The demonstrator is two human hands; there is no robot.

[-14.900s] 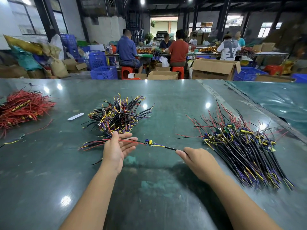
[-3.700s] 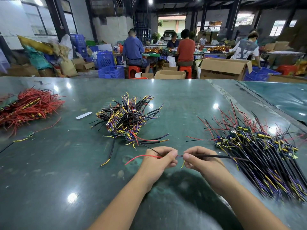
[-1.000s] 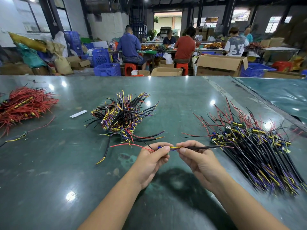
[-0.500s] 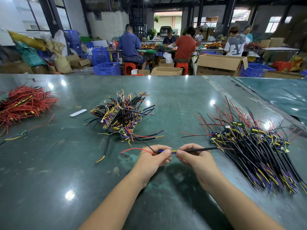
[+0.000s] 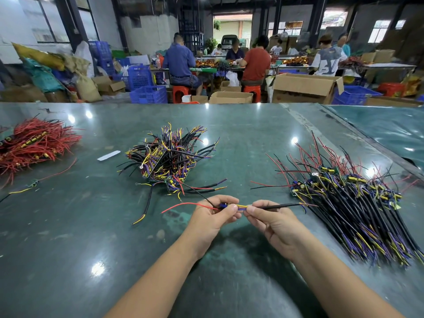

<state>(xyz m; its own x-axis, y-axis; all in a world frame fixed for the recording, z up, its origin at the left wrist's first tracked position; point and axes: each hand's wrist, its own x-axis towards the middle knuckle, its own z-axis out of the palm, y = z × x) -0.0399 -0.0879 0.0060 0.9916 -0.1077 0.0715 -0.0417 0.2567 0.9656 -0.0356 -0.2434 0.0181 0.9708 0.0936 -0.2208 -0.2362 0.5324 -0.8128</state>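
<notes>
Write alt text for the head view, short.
Two bare hands hold one wire harness over a dark green table: the left hand pinches its end with the red lead, the right hand its black sheath. A tangled harness pile lies behind, a straighter pile to the right, a red wire pile far left.

Black-sheathed wire assy [image 5: 241, 206], red lead, held horiz.

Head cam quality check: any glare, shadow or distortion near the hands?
Head view: lamp glare spots dot the table, none on the held wire; soft shadow lies under the left hand and right hand, both sharp; wide-angle distortion tilts the dark pillar.
</notes>
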